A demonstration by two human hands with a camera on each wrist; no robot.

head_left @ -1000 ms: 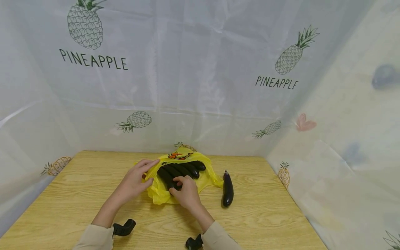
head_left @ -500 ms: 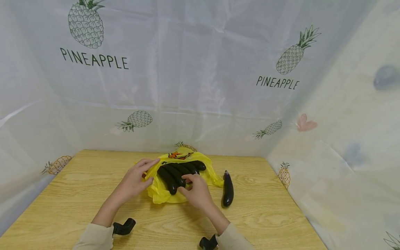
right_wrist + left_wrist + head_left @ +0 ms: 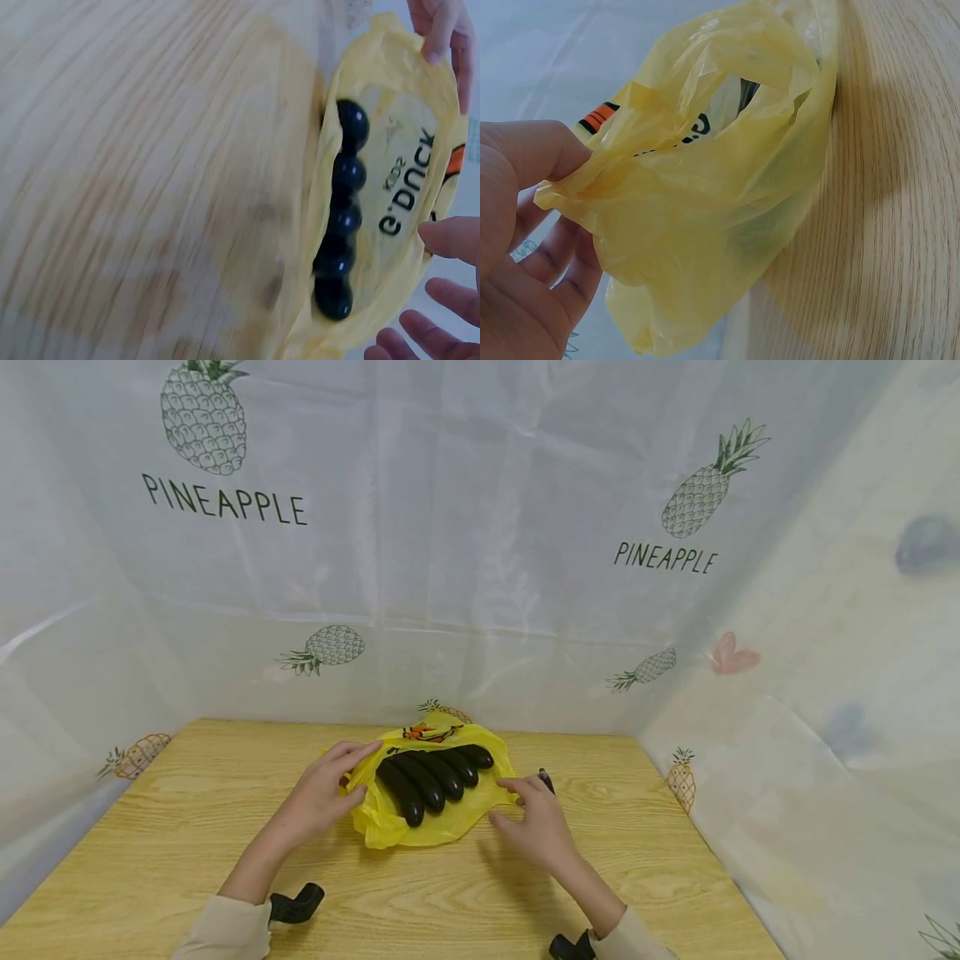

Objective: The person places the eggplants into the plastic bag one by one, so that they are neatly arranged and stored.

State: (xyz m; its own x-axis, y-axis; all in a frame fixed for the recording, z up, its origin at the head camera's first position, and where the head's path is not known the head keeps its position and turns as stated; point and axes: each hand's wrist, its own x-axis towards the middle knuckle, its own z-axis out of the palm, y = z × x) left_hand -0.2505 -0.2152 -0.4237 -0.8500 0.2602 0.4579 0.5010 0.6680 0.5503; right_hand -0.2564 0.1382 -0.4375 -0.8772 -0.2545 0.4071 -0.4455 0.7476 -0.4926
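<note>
Several dark, glossy eggplants (image 3: 426, 781) lie side by side inside a yellow plastic bag (image 3: 459, 823), its mouth spread toward me. My left hand (image 3: 324, 789) holds the bag's left edge; in the left wrist view the thin plastic (image 3: 682, 225) is pinched between thumb and fingers. Just off the bag's right side is my right hand (image 3: 538, 825), fingers apart and slightly bent, with nothing in them. Behind it, one loose eggplant (image 3: 547, 781) shows only its stem end. In the right wrist view the rounded ends of the bagged eggplants (image 3: 346, 174) form a row.
A wooden table (image 3: 637, 852) carries everything. White sheeting (image 3: 480, 568) with pineapple prints rises behind it and on both sides. A black wrist mount (image 3: 297, 903) sits at the left sleeve, another (image 3: 572, 947) at the right.
My right hand has left the eggplants in the bag and moved right, now partly covering the loose eggplant. My left hand has stayed at the bag's edge.
</note>
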